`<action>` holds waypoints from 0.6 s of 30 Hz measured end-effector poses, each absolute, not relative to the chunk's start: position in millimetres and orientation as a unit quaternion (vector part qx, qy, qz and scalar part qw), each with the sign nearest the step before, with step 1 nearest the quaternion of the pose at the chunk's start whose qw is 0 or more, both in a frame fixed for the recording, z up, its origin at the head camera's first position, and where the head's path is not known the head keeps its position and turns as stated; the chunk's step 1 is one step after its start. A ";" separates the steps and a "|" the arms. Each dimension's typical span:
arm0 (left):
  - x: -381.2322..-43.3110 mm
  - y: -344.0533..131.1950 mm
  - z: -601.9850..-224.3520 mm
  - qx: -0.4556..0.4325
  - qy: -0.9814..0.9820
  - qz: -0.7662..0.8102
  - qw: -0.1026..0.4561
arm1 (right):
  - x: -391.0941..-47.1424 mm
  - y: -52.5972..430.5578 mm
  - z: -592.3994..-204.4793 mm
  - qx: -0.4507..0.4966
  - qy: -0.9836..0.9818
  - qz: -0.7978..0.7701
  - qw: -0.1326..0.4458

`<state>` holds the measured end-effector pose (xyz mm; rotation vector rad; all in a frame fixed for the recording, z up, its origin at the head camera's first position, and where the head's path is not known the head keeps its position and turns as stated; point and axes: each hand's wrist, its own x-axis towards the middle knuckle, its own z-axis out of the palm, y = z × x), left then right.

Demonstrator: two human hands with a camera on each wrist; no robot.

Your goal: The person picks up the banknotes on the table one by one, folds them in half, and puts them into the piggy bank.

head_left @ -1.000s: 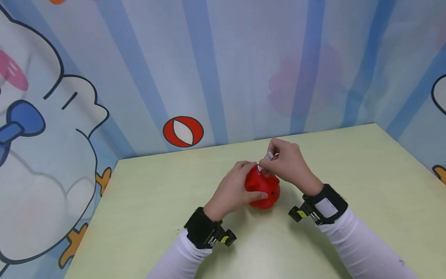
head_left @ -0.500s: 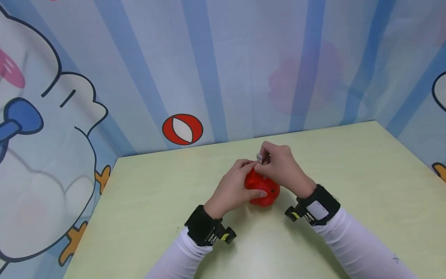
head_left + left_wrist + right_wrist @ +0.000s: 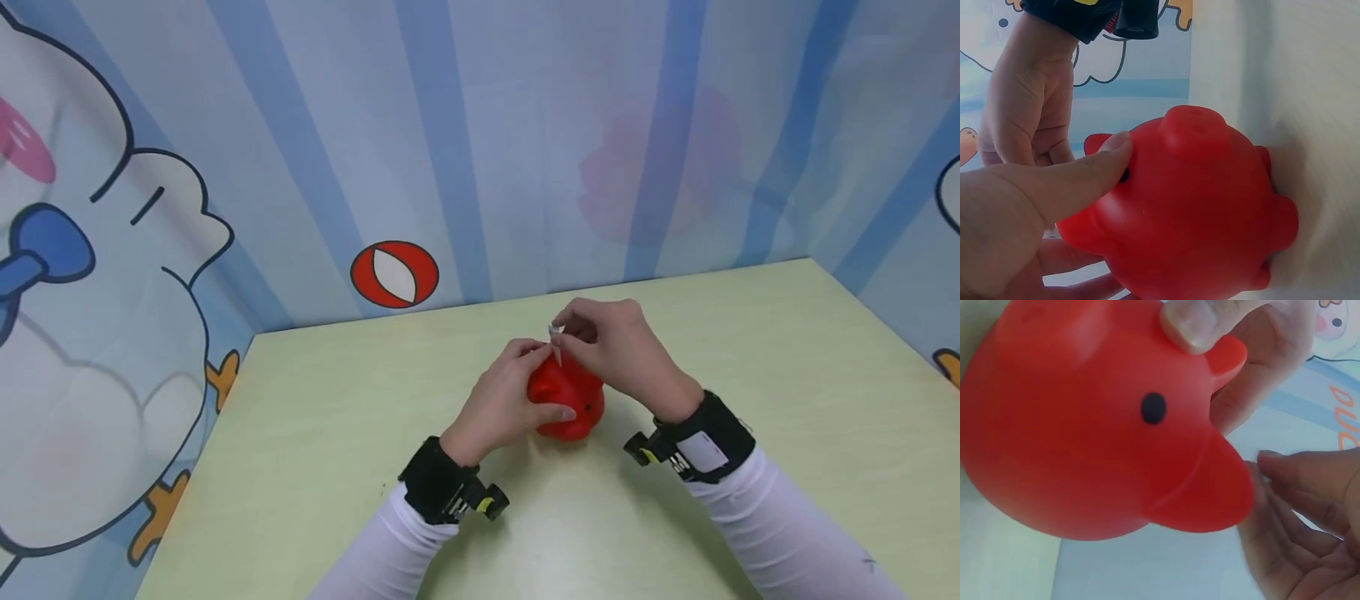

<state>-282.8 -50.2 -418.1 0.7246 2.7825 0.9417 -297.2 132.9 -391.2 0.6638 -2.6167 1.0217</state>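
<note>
A red piggy bank (image 3: 564, 404) stands on the table, its snout and black eye showing in the right wrist view. My left hand (image 3: 501, 407) grips it from the left, with the thumb (image 3: 1094, 162) across its face beside an eye and the fingers behind its top. Above the bank's top, my right hand (image 3: 622, 340) pinches a small, thin whitish strip (image 3: 556, 335) between thumb and fingers. The strip looks like folded paper, and its lower end points at the bank's top. Whether that end is inside a slot cannot be made out. The wrist views hide the strip.
The pale yellow table (image 3: 337, 433) meets a blue striped backdrop (image 3: 517, 150) at its far edge. Cartoon figures are printed on the backdrop. Each wrist wears a black strap with a small camera, and the right camera (image 3: 641, 450) hangs close to the bank's right side.
The pinched strip has shifted left and now stands more upright over the bank. My right hand dipped leftward, then rose slightly back to the right. My left hand keeps its grip.
</note>
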 end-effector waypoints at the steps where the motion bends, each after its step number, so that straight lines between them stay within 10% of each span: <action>1: -283.0 -49.9 -418.0 0.238 0.919 0.310 0.057 | -297.3 133.0 -391.2 0.234 -0.904 0.337 0.118; 18: -283.1 -45.4 -418.3 0.218 0.918 0.325 0.060 | -272.5 130.8 -376.9 0.331 -0.939 0.080 0.046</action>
